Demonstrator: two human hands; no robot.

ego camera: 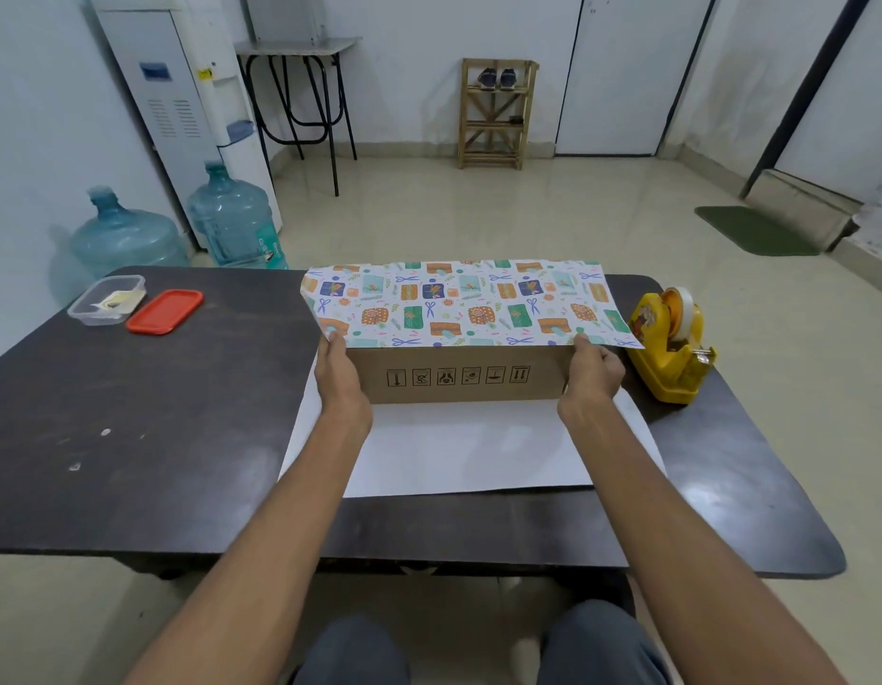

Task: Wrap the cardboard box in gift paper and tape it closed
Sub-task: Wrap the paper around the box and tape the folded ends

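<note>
Cardboard box [456,375] mid-tabletop [132,437] on the gift paper [453,304], printed flap folded over its top, my left hand [337,370] and right hand [594,370] each pinching the flap's near edge at the box's ends, tape dispenser [671,346] just right.

Matt brown cardboard box [458,375], printed gift paper [458,301], scuffed dark table [157,437].

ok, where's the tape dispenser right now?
Head view: the yellow tape dispenser sits at the table's right edge, just right of the right hand and the gift paper.
</note>
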